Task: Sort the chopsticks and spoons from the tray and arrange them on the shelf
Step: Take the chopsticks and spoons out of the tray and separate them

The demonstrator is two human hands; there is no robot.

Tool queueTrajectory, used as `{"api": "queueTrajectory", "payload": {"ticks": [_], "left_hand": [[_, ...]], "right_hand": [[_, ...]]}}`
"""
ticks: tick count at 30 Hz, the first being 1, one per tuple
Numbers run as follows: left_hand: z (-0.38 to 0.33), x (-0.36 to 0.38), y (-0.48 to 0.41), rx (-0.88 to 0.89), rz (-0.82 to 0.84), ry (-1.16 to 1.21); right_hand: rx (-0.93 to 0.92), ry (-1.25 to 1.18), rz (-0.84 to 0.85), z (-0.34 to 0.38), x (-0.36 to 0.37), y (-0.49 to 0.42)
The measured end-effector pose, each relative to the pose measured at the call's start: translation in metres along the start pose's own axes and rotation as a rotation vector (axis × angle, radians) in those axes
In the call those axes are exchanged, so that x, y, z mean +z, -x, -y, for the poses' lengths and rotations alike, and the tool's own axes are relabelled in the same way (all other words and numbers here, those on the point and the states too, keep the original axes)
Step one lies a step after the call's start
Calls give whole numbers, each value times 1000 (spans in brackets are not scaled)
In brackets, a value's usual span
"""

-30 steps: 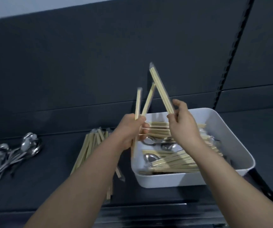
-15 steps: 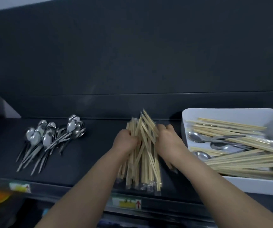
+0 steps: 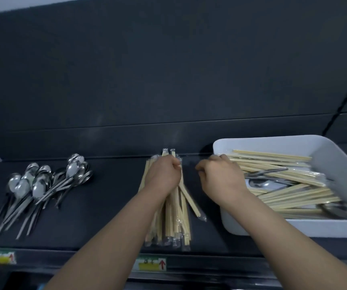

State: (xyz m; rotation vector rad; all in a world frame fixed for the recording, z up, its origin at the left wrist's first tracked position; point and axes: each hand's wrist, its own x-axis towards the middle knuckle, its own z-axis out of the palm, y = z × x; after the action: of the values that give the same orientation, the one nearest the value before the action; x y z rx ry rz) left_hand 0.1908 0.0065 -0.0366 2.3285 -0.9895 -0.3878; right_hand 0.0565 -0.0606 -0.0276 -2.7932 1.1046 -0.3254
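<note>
Head view looks down and forward, close over the dark shelf (image 3: 109, 206).

a sheaf of wrapped chopsticks (image 3: 168, 222) lies lengthwise on the dark shelf (image 3: 109, 206), one pair splayed off to its right. shiny metal spoons (image 3: 40, 185) sit heaped well to its left. the white tray (image 3: 335, 155) at right holds a tangle (image 3: 283, 178) of both kinds.

The left hand (image 3: 162, 176) is covering the upper part of the chopstick pile (image 3: 174, 218). The right hand (image 3: 220, 178) is hiding its own fingertips, while the tray (image 3: 293, 228) is running off the right edge.
</note>
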Motion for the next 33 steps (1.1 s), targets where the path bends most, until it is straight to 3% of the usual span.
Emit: {"api": "queueTrajectory", "payload": {"ticks": [5, 9, 16, 22, 25, 27, 33], "left_hand": [[-65, 38, 2, 150, 14, 91], [-111, 74, 5, 263, 97, 6], [-166, 133, -8, 372, 188, -299], [-182, 158, -25, 378, 158, -776], [-179, 164, -28, 360, 129, -858], [-179, 163, -28, 346, 137, -844], [-172, 145, -25, 223, 118, -419]], "right_hand": [[102, 2, -16, -60, -13, 17], [218, 52, 38, -119, -24, 39], [360, 66, 52, -210, -44, 67], [354, -20, 25, -239, -48, 69], [317, -36, 34, -243, -45, 62], [297, -47, 74, -244, -44, 54], [266, -56, 225, -242, -46, 26]]}}
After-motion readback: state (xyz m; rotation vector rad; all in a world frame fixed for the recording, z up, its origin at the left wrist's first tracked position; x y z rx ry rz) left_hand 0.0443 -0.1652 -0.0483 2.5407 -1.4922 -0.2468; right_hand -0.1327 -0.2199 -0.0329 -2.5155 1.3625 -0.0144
